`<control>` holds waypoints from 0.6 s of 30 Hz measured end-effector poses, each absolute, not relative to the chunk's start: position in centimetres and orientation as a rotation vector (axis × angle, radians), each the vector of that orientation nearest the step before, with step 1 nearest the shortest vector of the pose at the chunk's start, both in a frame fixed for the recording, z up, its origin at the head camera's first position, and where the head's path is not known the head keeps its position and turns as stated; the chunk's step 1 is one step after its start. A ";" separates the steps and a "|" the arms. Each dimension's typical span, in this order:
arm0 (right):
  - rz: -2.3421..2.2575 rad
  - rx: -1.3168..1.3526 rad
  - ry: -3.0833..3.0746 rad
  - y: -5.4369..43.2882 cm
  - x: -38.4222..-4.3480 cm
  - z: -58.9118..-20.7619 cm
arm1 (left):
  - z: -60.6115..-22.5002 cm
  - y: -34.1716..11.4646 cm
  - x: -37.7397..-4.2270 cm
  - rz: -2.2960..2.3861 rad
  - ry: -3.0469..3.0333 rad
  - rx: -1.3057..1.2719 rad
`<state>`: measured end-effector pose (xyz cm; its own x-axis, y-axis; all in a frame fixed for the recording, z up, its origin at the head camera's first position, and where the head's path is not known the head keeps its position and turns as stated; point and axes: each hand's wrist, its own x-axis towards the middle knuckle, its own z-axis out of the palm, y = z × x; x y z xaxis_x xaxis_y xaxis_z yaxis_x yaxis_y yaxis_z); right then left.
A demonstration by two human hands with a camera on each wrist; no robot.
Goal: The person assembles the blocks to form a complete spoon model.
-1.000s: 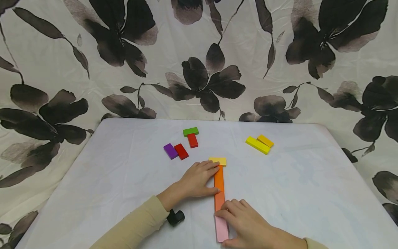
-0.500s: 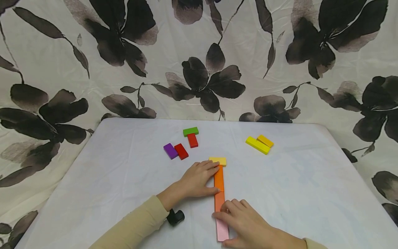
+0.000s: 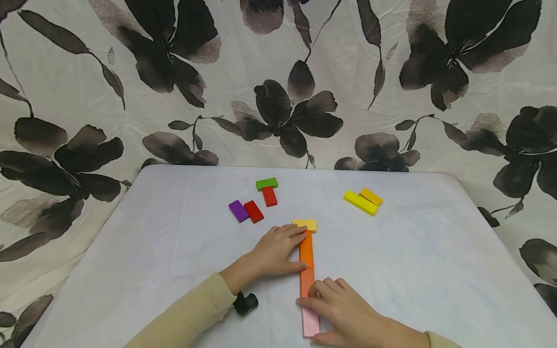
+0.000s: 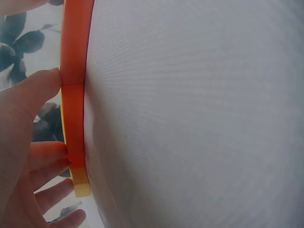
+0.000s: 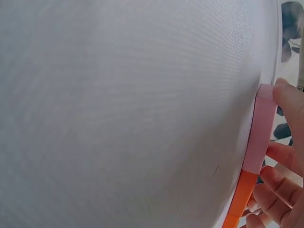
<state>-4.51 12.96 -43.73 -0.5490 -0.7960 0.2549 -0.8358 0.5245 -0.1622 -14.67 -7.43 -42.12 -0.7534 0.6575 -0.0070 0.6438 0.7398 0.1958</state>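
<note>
A light yellow block (image 3: 306,225) lies crosswise at the far end of a straight row. Below it come a far orange block (image 3: 306,250), a second, redder orange block (image 3: 307,281) and a pink block (image 3: 310,323), end to end. My left hand (image 3: 275,251) rests on the far orange block, its thumb at the joint between the two orange ones and its fingertips near the yellow one. With thumb at the near end and index finger across the far end, my right hand (image 3: 344,309) holds the pink block (image 5: 261,128). Its other fingers are bent over the row.
Farther back on the white table (image 3: 187,203) lie a purple block (image 3: 238,211), two red blocks (image 3: 254,211) and a green block (image 3: 267,183). Two yellow blocks (image 3: 361,203) touch at the back right. A black object (image 3: 246,304) shows beside my left wrist.
My right index finger has slid slightly left across the row, and the pink block sits a touch farther forward. My left hand has stayed in place.
</note>
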 end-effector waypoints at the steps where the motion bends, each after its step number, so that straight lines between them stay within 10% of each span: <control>1: 0.393 1.405 -2.609 12.9 -4.5 -43.8 | -42.1 -7.4 -14.7 0.278 2.858 1.071; 18: 0.347 1.400 -2.568 12.9 -4.6 -44.0 | -42.2 -7.4 -14.7 0.281 2.858 1.070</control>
